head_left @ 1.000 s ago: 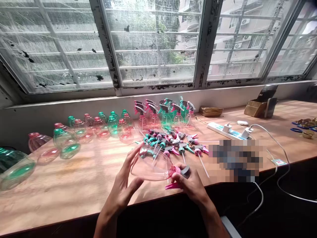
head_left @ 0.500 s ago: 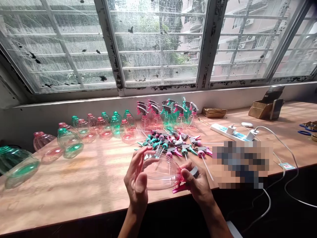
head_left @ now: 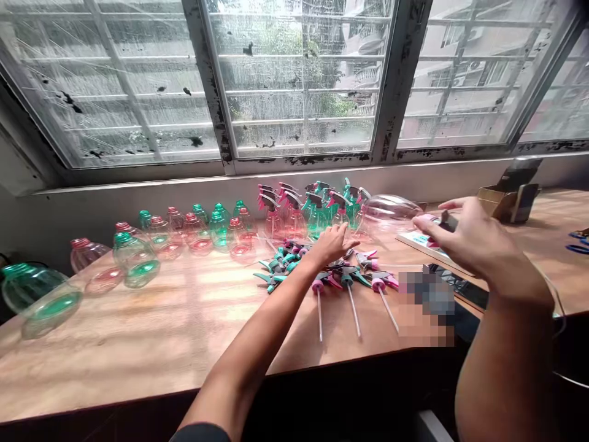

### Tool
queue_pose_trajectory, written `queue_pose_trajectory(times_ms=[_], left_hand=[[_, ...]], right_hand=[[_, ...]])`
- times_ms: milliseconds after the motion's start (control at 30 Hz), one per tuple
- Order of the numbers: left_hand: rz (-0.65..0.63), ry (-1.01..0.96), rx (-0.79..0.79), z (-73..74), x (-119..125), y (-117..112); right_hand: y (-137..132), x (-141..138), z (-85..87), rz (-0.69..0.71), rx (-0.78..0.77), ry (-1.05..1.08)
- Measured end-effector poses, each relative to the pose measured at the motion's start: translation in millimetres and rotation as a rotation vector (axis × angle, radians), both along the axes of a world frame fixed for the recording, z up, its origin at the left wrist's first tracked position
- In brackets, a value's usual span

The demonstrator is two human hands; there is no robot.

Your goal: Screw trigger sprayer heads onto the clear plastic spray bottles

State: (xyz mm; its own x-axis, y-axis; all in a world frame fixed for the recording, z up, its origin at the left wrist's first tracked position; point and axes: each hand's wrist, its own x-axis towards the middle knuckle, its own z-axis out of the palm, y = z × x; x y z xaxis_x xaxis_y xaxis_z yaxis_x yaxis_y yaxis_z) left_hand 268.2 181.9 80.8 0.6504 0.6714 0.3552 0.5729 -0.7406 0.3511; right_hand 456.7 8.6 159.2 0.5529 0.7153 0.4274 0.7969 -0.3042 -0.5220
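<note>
My right hand (head_left: 473,242) is closed around the pink trigger head of a clear pink spray bottle (head_left: 391,210), held on its side with its base pointing left. It hangs above the power strip, right of the assembled spray bottles (head_left: 294,215). My left hand (head_left: 330,245) reaches over a heap of pink and green trigger spray heads (head_left: 288,261), fingers spread and nothing visible in them. Several heads have clear dip tubes (head_left: 354,310) pointing toward the near edge. The palm hides part of the heap.
Capless pink and green bottles (head_left: 138,261) stand on the left side of the wooden table (head_left: 184,350). A white power strip (head_left: 414,238), a dark phone-like object (head_left: 460,283), a cardboard box (head_left: 499,202) and blue-handled scissors (head_left: 578,245) lie to the right. Windows line the back.
My left hand has let go of the spray bottle and moved forward over the spray heads. My right hand has carried the bottle away to the back right.
</note>
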Motion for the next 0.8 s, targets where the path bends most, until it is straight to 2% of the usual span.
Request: queue_pose_trajectory(times_ms=[100,167,233,333,567,800], left_hand=[[0.036,0.168,0.011,-12.0,17.0,13.8],[0.057,0.281,-0.011,-17.8,23.3,18.0],[0.078,0.381,-0.035,-21.6,24.9,19.1],[0.075,0.475,-0.044,-25.7,15.9,14.2],[-0.028,0.537,-0.077,-28.0,-24.5,-3.2],[-0.066,0.399,-0.136,-10.0,-47.8,24.9]], right_hand=[[34.7,10.2,15.2,-0.02,-0.232,-0.254],[60.6,20.4,18.3,-0.011,-0.358,-0.349],[85.5,33.2,16.5,0.055,-0.425,-0.397],[115.2,49.5,7.6,0.127,-0.482,-0.359],[160.3,55.7,-11.0,0.195,-0.408,-0.284],[189.4,63.6,-10.9,0.218,-0.209,-0.112]])
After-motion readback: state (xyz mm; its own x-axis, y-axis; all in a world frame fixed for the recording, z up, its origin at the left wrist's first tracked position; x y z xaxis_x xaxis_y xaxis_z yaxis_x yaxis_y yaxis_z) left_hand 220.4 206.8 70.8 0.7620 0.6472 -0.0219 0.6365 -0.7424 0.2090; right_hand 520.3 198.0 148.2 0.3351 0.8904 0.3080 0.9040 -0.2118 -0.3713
